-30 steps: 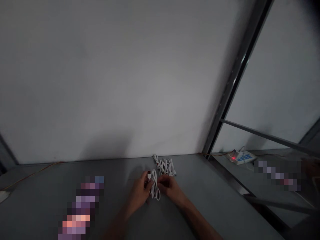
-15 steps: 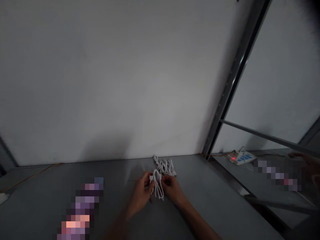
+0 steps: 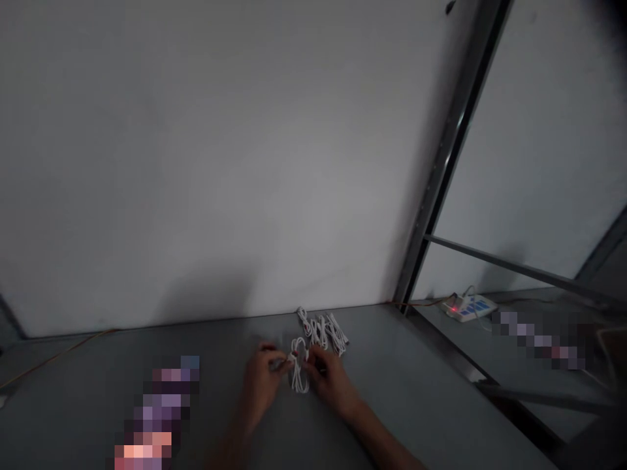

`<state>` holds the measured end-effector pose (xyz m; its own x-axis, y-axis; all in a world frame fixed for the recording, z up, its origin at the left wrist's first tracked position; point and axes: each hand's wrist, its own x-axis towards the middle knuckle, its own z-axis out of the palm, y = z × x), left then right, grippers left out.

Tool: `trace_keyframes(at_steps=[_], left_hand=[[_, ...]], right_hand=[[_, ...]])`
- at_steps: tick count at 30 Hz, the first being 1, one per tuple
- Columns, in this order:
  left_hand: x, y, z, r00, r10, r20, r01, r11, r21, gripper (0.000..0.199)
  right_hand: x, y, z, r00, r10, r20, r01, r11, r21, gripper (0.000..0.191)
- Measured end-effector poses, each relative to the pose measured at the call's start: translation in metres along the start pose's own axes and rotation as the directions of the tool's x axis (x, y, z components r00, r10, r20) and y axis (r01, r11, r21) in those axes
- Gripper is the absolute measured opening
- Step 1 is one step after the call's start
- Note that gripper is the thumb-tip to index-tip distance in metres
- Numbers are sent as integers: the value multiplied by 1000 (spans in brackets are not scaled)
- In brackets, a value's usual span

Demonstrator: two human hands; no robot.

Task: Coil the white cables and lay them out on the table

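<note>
A looped white cable [image 3: 299, 375] hangs between my two hands over the grey surface, its strands drawn together near the middle. My left hand [image 3: 264, 375] pinches its left side with bent fingers. On the other side, my right hand [image 3: 332, 377] has its thumb and fingers closed at the cable's right edge. Just beyond my hands, several bundled white cables [image 3: 319, 331] lie in a row near the wall.
A metal post and rail [image 3: 441, 176] stand at the right. Past them sits a white and blue power strip [image 3: 470, 307] with a red light. Blurred-out items [image 3: 161, 411] lie at the left. A thin orange wire [image 3: 63, 356] runs along the left.
The looped cable has shifted slightly left and now hangs straighter, with its middle gathered. My left hand has moved a little left and turned. The view has shifted slightly.
</note>
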<state>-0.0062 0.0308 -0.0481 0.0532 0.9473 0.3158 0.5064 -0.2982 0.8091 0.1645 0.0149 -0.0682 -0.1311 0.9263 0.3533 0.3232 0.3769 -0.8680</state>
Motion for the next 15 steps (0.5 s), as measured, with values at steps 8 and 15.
trace_keyframes(at_steps=[8,15], left_hand=[[0,0,0,984,13,176,-2,998,-64,22],[-4,3,1,960,33,278,15,985,-171,14]], right_hand=[[-1,-3,-2,992,-116,-49,113,992,-63,11],[1,1,-2,995,-81,-60,76,995,-68,13]])
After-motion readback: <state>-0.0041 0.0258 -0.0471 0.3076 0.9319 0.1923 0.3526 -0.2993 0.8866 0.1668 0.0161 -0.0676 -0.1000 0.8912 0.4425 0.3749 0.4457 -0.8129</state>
